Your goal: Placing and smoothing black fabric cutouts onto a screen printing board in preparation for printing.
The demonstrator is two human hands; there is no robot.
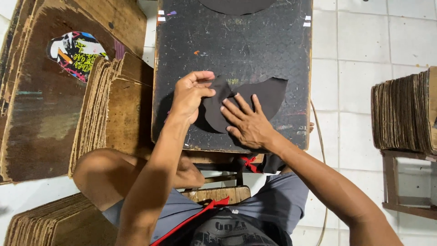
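Working: a person sits over a dark, scuffed worktop (273, 54), both hands down on one dark fabric piece (266, 93).
Nearest: bent knees and grey shorts (282, 196) sit below the hands, with a red strap (195, 216) across the lap.
Right hand: the right hand (248, 123) lies flat and spread on the lower middle of the fabric piece, fingers released, pressing it to the worktop and gripping nothing.
Left hand: the left hand (191, 95) sits just left of the right hand, thumb and fingers pinched on the fabric's upper left edge, folding that flap up and over.
Fabric: it lies between and under both hands, its curved tip running out to the right of the right hand.
Handling: it looks thin, light and limp, likely to bend wherever it is lifted, so an edge pinch with a flat palm holding the rest down suits it.
Left of the hands: stacks of brown cardboard sheets (114, 105).
Far right: another cardboard stack (405, 114) on a wooden stool (400, 182).
Beyond the hands: a second dark piece (236, 5) at the worktop's far edge.
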